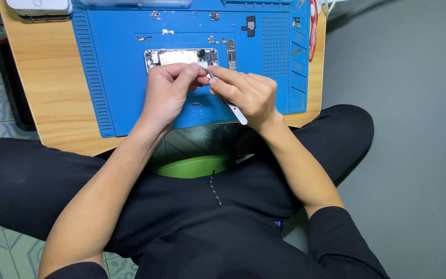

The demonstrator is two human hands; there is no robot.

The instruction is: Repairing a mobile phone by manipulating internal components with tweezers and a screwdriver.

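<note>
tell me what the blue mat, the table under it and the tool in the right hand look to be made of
Blue mat: probably silicone or rubber, matte, with moulded ridges and compartments. Table: wood or wood-look laminate, light grain lines, smooth finish. Tool in the right hand: likely metal tweezers, with a pale silvery sheen.

Black rolled sleeves, black trousers

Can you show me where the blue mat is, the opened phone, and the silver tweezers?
Blue rubber work mat (125,77): head view, bare left part.
Opened phone body, rectangular metal frame (176,56): head view, its upper middle.
Silver metal tweezers (237,113): head view, rear end below right hand (246,95).
</note>
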